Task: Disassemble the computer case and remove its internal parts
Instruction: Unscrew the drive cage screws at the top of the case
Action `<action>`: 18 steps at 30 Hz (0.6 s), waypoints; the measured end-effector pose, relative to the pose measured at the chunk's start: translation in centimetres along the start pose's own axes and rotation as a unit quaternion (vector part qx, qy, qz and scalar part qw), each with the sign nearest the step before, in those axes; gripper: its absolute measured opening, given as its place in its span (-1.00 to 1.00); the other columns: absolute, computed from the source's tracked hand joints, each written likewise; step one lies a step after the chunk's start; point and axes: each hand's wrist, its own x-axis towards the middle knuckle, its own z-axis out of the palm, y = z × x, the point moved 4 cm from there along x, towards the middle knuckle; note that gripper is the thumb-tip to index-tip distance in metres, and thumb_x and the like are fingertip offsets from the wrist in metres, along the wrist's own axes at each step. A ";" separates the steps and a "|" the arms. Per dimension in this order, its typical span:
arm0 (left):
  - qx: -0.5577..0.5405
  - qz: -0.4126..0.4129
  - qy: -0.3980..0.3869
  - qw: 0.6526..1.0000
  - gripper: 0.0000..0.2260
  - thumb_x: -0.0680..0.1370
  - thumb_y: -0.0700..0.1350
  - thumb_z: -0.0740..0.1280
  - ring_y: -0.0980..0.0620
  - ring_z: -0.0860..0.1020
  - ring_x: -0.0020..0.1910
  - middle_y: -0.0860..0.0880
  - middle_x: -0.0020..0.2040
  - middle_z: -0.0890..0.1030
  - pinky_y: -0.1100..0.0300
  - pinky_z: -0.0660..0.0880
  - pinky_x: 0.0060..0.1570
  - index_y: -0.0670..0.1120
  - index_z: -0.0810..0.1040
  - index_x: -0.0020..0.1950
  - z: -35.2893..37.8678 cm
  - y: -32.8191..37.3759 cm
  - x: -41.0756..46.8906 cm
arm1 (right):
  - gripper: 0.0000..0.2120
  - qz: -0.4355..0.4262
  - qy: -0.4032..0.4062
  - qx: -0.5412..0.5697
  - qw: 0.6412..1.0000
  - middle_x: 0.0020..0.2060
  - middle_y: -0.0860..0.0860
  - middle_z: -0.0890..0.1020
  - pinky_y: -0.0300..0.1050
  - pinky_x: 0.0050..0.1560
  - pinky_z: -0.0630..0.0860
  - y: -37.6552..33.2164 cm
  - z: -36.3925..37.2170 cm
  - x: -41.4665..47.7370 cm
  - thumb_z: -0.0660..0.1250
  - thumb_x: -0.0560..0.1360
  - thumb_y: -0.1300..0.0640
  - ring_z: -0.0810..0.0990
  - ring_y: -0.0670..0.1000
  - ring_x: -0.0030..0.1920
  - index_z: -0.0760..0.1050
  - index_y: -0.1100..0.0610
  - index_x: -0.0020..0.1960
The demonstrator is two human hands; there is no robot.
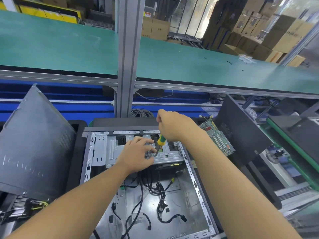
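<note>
The open computer case [194, 182] lies in the lower centre of the frame, loose black cables [160, 194] on its floor. At its far end, the right hand [172, 125] has its fingers wrapped round a green-and-yellow screwdriver [161, 140], tip down on the metal drive bracket [110, 152]. The left hand [136, 152] rests on that bracket, fingers loosely spread beside the tip. A grey side panel [34, 144] leans at the left; a circuit board [219, 137] sits to the right.

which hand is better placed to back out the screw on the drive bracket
Right. The right hand grips the screwdriver, its tip set down on the drive bracket; the left hand only rests on the bracket beside the tip.
</note>
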 end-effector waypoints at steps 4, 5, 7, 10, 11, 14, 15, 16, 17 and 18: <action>-0.015 0.001 -0.003 1.000 -0.67 0.42 0.19 0.23 0.13 0.28 0.33 0.30 0.33 0.44 0.00 0.26 0.31 0.25 0.59 0.14 -0.1 0.1 0.1 | -0.77 -0.019 -0.049 0.044 0.998 0.17 0.04 0.41 0.11 0.11 0.48 -0.3 -0.1 -0.4 0.23 0.58 0.10 0.43 0.13 0.11 0.39 0.05 0.23; -0.025 -0.001 -0.002 1.000 -0.69 0.43 0.17 0.26 0.13 0.29 0.32 0.30 0.32 0.45 -0.01 0.26 0.31 0.25 0.59 0.15 -0.1 0.1 0.1 | -0.77 -0.015 -0.043 0.038 0.998 0.17 0.04 0.41 0.12 0.10 0.49 -0.3 0.0 -0.4 0.22 0.59 0.07 0.46 0.14 0.08 0.38 0.05 0.23; -0.036 -0.008 -0.004 0.999 -0.75 0.45 0.16 0.32 0.13 0.30 0.31 0.30 0.29 0.46 -0.01 0.25 0.31 0.24 0.61 0.10 -0.2 0.1 0.1 | -0.75 -0.001 -0.010 0.009 1.000 0.10 0.05 0.46 0.11 0.03 0.50 -0.3 0.1 -0.4 0.16 0.64 -0.03 0.52 0.17 0.01 0.36 0.09 0.24; -0.038 -0.022 -0.012 0.999 -0.85 0.48 0.17 0.38 0.12 0.29 0.31 0.29 0.27 0.47 0.01 0.23 0.29 0.23 0.65 0.02 -0.2 0.3 0.4 | -0.78 -0.001 0.034 0.011 0.999 0.01 0.09 0.56 0.06 -0.09 0.49 -0.2 0.2 -0.1 0.12 0.69 0.00 0.55 0.18 -0.06 0.35 0.14 0.20; -0.039 -0.030 -0.016 0.999 -0.85 0.49 0.18 0.39 0.12 0.29 0.30 0.29 0.25 0.48 0.02 0.23 0.27 0.22 0.66 0.01 -0.3 0.4 0.6 | -0.82 -0.006 0.037 0.017 0.999 0.02 0.10 0.57 0.07 -0.08 0.51 -0.1 0.2 0.0 0.12 0.69 0.05 0.55 0.18 -0.06 0.35 0.14 0.19; -0.008 -0.040 -0.019 0.999 -0.83 0.49 0.19 0.43 0.12 0.33 0.23 0.28 0.17 0.50 0.05 0.30 0.18 0.18 0.69 0.01 -0.7 1.1 1.2 | -0.88 -0.009 0.036 0.037 0.999 0.00 0.08 0.55 0.08 -0.06 0.54 0.2 0.1 0.1 0.15 0.66 0.12 0.54 0.15 -0.09 0.36 0.12 0.16; 0.002 -0.041 -0.019 0.999 -0.82 0.49 0.19 0.43 0.12 0.34 0.21 0.27 0.15 0.51 0.06 0.32 0.17 0.17 0.70 0.02 -0.8 1.3 1.3 | -0.90 -0.011 0.039 0.040 0.998 -0.02 0.06 0.55 0.06 -0.09 0.53 0.3 0.1 0.0 0.16 0.65 0.11 0.54 0.13 -0.12 0.36 0.10 0.15; 0.013 -0.038 -0.019 0.999 -0.81 0.49 0.19 0.43 0.12 0.35 0.18 0.27 0.13 0.51 0.06 0.34 0.17 0.16 0.70 0.02 -0.9 1.5 1.4 | -0.90 -0.013 0.042 0.040 0.998 -0.03 0.05 0.54 0.04 -0.12 0.51 0.3 0.0 0.0 0.17 0.65 0.11 0.53 0.12 -0.14 0.37 0.09 0.14; 0.028 -0.028 -0.020 0.999 -0.80 0.51 0.18 0.41 0.12 0.36 0.18 0.25 0.12 0.51 0.05 0.35 0.17 0.14 0.69 0.03 -0.9 1.7 1.4 | -0.91 -0.015 0.046 0.040 0.998 -0.05 0.03 0.53 0.02 -0.15 0.49 0.4 0.0 -0.1 0.18 0.65 0.10 0.52 0.10 -0.16 0.37 0.08 0.13; 0.048 -0.014 -0.022 0.999 -0.80 0.53 0.17 0.38 0.11 0.38 0.18 0.24 0.12 0.51 0.06 0.34 0.17 0.12 0.68 0.05 -0.8 1.9 1.4 | -0.91 -0.016 0.050 0.040 0.998 -0.06 0.02 0.52 0.00 -0.17 0.47 0.5 0.0 -0.1 0.18 0.65 0.10 0.52 0.09 -0.17 0.37 0.07 0.13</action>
